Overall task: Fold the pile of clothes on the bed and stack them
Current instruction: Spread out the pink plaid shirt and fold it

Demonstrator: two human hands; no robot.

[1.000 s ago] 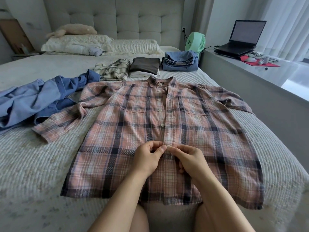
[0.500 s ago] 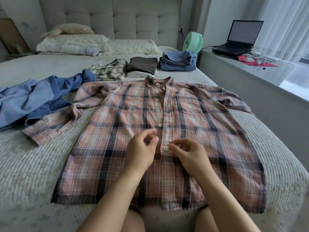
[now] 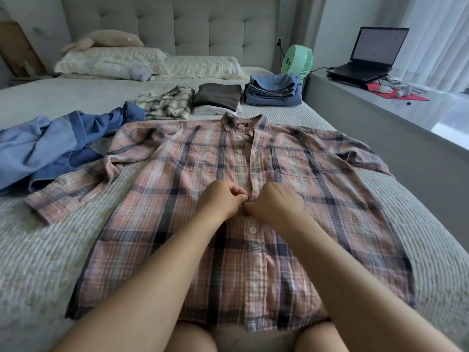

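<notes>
Nearest camera: pink plaid shirt [image 3: 162,224] spread flat, front up, on bed [image 3: 50,250], hem toward person. Left hand [image 3: 223,199] and right hand [image 3: 274,201] meet at placket mid-chest, fingers curled, pinching shirt's front edges; button between them hidden, probably. Left of shirt: crumpled blue garment [image 3: 50,148], touching sleeve. Beyond collar: folded cream plaid shirt [image 3: 167,102], dark folded stack [image 3: 218,95], folded jeans [image 3: 274,90]. Farthest: pillows [image 3: 114,59].
</notes>
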